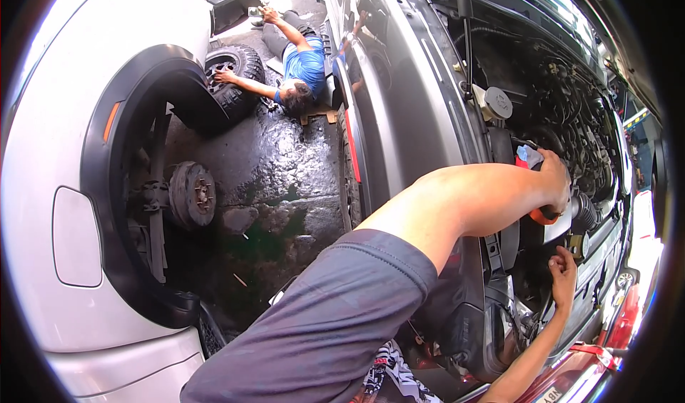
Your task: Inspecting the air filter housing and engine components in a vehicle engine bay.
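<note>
My left hand [555, 183] reaches across into the engine bay from a dark short sleeve. Its fingers are curled around something mostly hidden beneath the palm; an orange-and-black end [545, 217] shows below the hand. A red and pale-blue item [529, 156] lies right beside the wrist, and I cannot tell if it belongs to the held thing. Lower down, my right hand [563, 269] is loosely bent with its fingers apart and nothing visible in them. It is close to a yellowish metal part [575, 246] and a ribbed black hose [588, 212].
The dark grey fender [421, 96] borders the engine bay, where a round white cap [499, 103] stands. Leftward, a white vehicle shows a bare brake drum [191, 194]. A person in blue [305, 66] lies on the wet floor, one hand on a loose tyre [246, 67].
</note>
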`<state>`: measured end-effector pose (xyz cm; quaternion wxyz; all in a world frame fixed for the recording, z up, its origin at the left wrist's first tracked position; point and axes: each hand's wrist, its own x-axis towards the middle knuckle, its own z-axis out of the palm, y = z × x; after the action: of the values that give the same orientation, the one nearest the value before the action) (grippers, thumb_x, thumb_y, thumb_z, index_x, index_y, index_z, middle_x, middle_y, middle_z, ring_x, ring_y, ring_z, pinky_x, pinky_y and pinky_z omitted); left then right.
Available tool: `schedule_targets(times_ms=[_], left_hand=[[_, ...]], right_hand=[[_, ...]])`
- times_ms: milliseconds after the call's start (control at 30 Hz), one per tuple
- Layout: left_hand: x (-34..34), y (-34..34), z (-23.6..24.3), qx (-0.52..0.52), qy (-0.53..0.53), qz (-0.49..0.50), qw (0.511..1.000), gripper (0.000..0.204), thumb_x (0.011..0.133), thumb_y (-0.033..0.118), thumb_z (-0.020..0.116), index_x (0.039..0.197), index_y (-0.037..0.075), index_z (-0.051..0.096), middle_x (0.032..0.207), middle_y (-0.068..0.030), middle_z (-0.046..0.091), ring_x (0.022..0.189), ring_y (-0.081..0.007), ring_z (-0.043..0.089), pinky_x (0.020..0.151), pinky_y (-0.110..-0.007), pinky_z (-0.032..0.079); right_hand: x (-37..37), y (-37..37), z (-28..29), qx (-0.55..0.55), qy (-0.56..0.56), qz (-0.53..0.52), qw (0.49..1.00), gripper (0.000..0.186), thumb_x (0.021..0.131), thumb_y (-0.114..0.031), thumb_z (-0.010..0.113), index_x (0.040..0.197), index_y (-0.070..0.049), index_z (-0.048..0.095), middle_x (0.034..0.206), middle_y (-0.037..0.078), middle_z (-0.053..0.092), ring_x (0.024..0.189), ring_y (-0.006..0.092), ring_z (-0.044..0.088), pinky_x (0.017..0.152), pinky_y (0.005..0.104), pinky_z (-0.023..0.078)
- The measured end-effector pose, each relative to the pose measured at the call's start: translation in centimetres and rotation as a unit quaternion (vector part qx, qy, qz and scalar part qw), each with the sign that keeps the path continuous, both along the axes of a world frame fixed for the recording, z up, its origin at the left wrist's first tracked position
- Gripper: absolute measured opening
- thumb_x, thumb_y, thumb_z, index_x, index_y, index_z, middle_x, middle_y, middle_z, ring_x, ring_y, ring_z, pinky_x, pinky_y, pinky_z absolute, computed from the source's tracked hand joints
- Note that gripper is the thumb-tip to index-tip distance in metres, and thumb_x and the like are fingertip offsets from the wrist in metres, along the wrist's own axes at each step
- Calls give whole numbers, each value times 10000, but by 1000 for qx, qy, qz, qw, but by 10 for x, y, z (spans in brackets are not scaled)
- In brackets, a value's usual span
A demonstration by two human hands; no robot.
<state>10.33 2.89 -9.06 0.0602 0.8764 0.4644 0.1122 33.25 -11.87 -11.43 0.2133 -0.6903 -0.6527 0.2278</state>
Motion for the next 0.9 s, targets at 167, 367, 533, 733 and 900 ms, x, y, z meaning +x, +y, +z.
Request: schedule_targets(times_ms=[167, 367, 533, 733, 900], left_hand=[[-3, 0, 5, -18, 6, -25, 1000, 656, 832, 471, 642, 1382, 115, 595, 1416, -153, 559, 1319, -410, 494, 1020, -684, 360], [-11, -2, 8, -20, 17, -30, 999, 656, 837, 476, 635, 1390, 125, 590, 1419, -138, 561, 1330, -382, 497, 1012, -681, 370], [-10, -8, 8, -11, -13, -26, 1000, 677, 849, 534, 611, 1403, 145, 582, 1413, -128, 569, 1311, -429, 498, 1019, -695, 356], [-9, 8, 1, -41, -8, -2, 999, 722, 790, 535, 674, 1380, 123, 602, 1454, -193, 512, 1354, -491, 418, 1039, -703, 338], [-7, 8, 1, -21, -16, -42, 999, 565, 799, 435, 691, 1272, 127, 684, 1315, -157, 634, 1241, -425, 566, 970, -677, 427]], right_hand=[[3, -2, 1, -7, 8, -8, 1000, 453, 883, -25, 655, 1329, -2, 579, 951, 25, 610, 811, 90, 504, 796, 237, 453], [0, -1, 1, -9, 9, -3, 1000, 457, 881, -20, 657, 1331, -6, 580, 953, 23, 611, 815, 87, 501, 800, 234, 450], [4, -4, 1, -13, 12, -13, 1000, 455, 884, -22, 656, 1332, -7, 579, 957, 25, 616, 819, 89, 507, 805, 238, 452], [-5, 5, -1, -7, 7, 7, 1000, 451, 888, -26, 654, 1332, -10, 580, 958, 28, 619, 818, 92, 514, 802, 243, 458], [0, -3, 0, -14, 12, -3, 1000, 452, 880, -29, 659, 1325, -8, 584, 944, 25, 611, 815, 94, 512, 790, 249, 463]])
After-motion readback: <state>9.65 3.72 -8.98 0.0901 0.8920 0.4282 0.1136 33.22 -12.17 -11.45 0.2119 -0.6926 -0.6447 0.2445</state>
